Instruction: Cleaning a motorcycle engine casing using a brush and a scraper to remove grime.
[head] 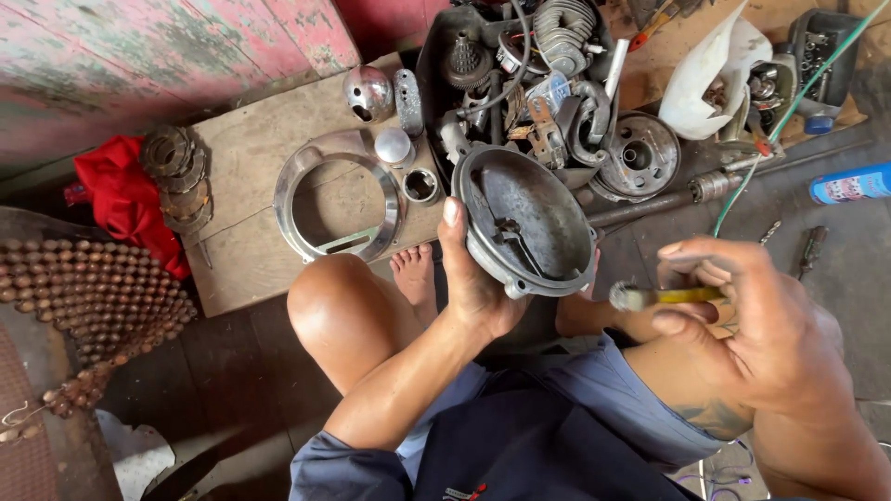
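My left hand grips a dark, greasy oval metal engine cover by its near rim, hollow side turned up towards me. My right hand holds a small brush with a yellow handle, its bristle end pointing left, just right of the cover's lower edge and apart from it. Both hands hover above my bare knees, and I sit over a wooden board on the floor.
On the board lie a chrome ring, a chrome dome, a small cup and stacked clutch plates. A black tray of engine parts, a brake drum, a red cloth, a beaded mat and a blue spray can surround it.
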